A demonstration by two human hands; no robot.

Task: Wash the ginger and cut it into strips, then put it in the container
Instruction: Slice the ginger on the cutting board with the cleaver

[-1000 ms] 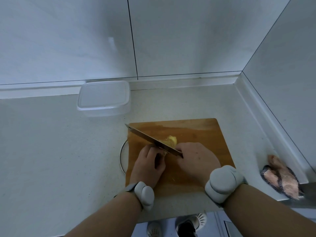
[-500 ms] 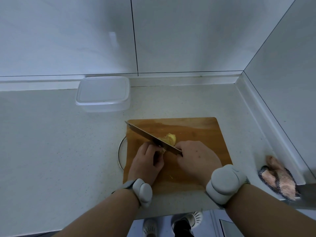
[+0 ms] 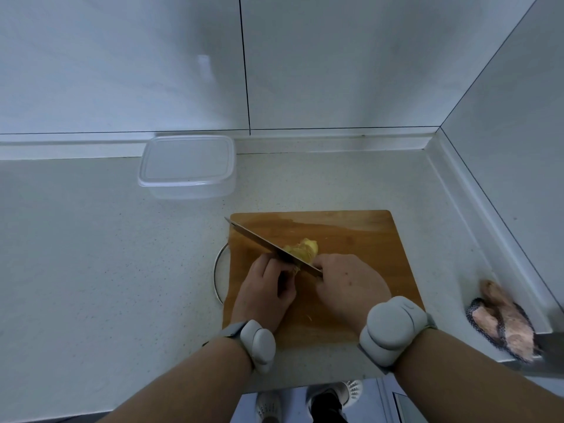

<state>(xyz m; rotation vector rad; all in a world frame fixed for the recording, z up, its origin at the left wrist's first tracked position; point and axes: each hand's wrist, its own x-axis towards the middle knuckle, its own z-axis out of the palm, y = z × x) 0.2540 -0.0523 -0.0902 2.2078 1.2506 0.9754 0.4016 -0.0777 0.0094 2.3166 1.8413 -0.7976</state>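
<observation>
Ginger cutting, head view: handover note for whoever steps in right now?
Right hand: grip on the knife handle, blade angled across the ginger.
Left hand: fingers curled, steadying the ginger at the near side of the blade.
Ginger is on the wooden cutting board, partly cut.
Container sits on the counter behind the board, to the left; no ginger visible in it.
Left: finish the strips, move them into the container.

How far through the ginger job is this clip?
Midway. The ginger already lies on the cutting board, partly cut. Cutting is in hand: the right hand holds the knife across it while the left hand steadies it. The container at the wall holds no ginger yet.
</observation>
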